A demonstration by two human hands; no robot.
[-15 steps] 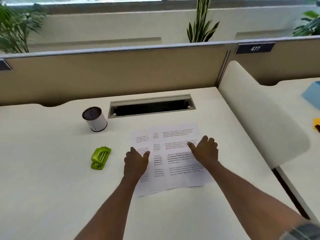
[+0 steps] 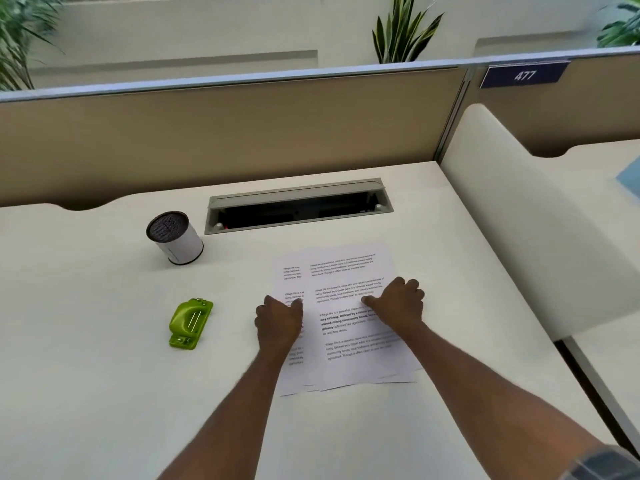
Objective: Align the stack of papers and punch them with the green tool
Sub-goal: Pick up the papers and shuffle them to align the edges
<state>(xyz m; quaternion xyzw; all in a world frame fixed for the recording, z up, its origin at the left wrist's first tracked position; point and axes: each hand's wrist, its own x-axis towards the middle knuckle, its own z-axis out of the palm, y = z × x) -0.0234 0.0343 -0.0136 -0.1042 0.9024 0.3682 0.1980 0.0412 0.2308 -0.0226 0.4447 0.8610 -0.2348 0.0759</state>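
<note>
We are seeing bright, even daylight washing the tabletop (image 2: 104, 393), soft shadows, slight blur, edges bending around it.

Your white desk (image 2: 104, 393) carries fanned papers (image 2: 349, 327) at centre, the green punch (image 2: 189, 323) well left of them, and a tilted-looking cylinder cup (image 2: 175, 242) near the cable slot (image 2: 298, 206).

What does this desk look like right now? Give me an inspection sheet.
Surface: pale desk, clean.
Job's things: papers fanned, edges uneven; green punch lying apart to their left, untouched.
Clutter: white cup with dark mesh top.
Hands: left hand and right hand both pressing on the papers, gripping nothing.
Cables: none seen; open cable slot.
Surroundings: tan partition, 477 sign, plants behind.
</note>
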